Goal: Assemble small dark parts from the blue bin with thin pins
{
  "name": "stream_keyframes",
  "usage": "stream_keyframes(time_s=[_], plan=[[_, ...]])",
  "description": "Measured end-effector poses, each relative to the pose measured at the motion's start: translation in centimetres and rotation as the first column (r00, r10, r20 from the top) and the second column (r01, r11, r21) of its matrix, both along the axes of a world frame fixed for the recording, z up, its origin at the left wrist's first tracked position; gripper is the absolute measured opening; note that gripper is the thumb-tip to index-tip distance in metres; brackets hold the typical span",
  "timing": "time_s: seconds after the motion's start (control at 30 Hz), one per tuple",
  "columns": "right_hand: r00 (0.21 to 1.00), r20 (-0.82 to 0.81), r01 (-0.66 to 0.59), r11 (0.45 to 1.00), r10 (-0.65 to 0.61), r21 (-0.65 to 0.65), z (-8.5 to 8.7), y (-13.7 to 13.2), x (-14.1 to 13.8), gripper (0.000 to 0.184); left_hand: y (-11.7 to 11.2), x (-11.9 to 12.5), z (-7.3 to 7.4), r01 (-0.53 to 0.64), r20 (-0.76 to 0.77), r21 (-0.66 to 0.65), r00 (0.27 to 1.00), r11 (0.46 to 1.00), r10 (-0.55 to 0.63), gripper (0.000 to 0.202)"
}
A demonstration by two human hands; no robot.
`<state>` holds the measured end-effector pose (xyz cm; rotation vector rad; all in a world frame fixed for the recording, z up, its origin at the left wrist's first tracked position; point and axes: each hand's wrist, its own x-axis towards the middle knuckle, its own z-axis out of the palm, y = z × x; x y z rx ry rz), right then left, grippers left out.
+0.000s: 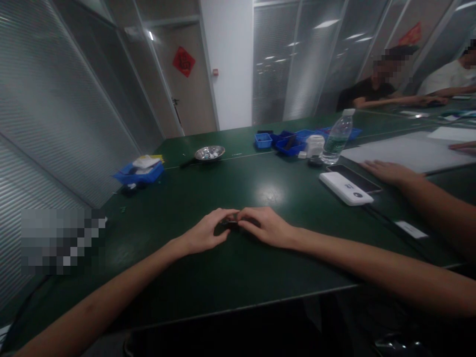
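In front of me, low over the green table (174, 198), both hands come together at a small dark object (231, 221) with a shiny edge. My left hand (208, 230) grips it from the left, thumb below and fingers above. From the other side, my right hand (266, 225) has its thumb and bent fingers closed at the object's right end. Fingers cover most of it, and its kind is too small and dim to make out.
Left stands a blue basket (139, 173); behind, a metal pan (210, 153) holding small bits. Blue bins (263, 141), a water bottle (336, 139), a white power bank (345, 187) and a phone (353, 178) lie right. Another person's hand (386, 171) rests beyond.
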<state>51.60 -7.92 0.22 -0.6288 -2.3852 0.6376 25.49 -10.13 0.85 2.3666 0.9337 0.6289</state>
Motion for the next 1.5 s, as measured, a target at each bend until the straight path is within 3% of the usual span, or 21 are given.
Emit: stream_keyframes(time_s=[0.13,0.23,0.37,0.47,0.57,0.63,0.77,0.87,0.97,1.13,1.27,1.37,1.5], plan=[[0.998,0.015,0.053,0.999,-0.053,0.002,0.2,0.0,0.3,0.022,0.5,-0.7,0.2,0.030,-0.021,-0.026,0.999,0.999,-0.031,0.031],[0.999,0.016,0.051,0.999,-0.051,0.004,0.2,0.0,0.3,0.022,1.9,-2.6,0.3,0.010,-0.030,-0.017,0.999,1.000,-0.010,0.030],[0.999,0.017,0.050,0.999,-0.050,-0.007,0.1,0.0,0.4,0.023,5.2,-8.2,0.1,-0.221,-0.043,0.037,0.974,0.974,0.223,0.031],[0.998,0.032,0.053,0.999,-0.053,-0.004,0.0,0.1,0.4,0.023,7.2,-13.3,-0.2,-0.446,-0.051,0.058,0.892,0.893,0.449,0.033],[0.998,0.027,0.055,0.998,-0.055,0.009,-0.1,0.1,0.4,0.022,8.2,-17.4,-0.3,-0.591,-0.058,0.054,0.803,0.805,0.593,0.038],[0.998,0.025,0.049,0.999,-0.049,0.008,0.1,0.0,0.4,0.022,8.6,-19.3,-0.3,-0.663,-0.056,0.045,0.745,0.747,0.665,0.043],[0.999,0.033,0.040,0.999,-0.039,-0.003,0.4,-0.2,0.4,0.023,9.3,-22.1,-0.1,-0.811,-0.161,0.072,0.565,0.581,0.809,0.044],[0.999,0.036,0.040,0.999,-0.040,-0.009,0.4,-0.2,0.5,0.024,9.8,-23.5,-0.2,-0.836,-0.257,0.087,0.506,0.541,0.823,0.037],[0.998,0.039,0.049,0.999,-0.049,-0.008,0.1,-0.1,0.4,0.024,9.8,-24.0,-0.4,-0.836,-0.247,0.082,0.510,0.543,0.824,0.033],[0.999,0.033,0.038,0.999,-0.037,-0.007,0.1,-0.1,0.4,0.024,8.8,-22.3,-0.3,-0.821,-0.067,0.110,0.556,0.560,0.828,0.032],[0.999,0.032,0.031,0.999,-0.031,-0.004,0.4,-0.3,0.4,0.024,8.5,-20.4,0.4,-0.842,0.121,-0.077,0.524,0.535,0.843,0.043],[0.999,0.041,0.022,1.000,-0.022,0.003,0.4,-0.3,0.4,0.024,8.8,-19.2,0.5,-0.831,0.268,-0.198,0.464,0.519,0.845,0.037],[0.999,0.047,0.025,1.000,-0.025,0.007,0.2,-0.2,0.3,0.024,9.3,-18.3,-0.2,-0.778,0.386,-0.299,0.432,0.553,0.815,0.026]])
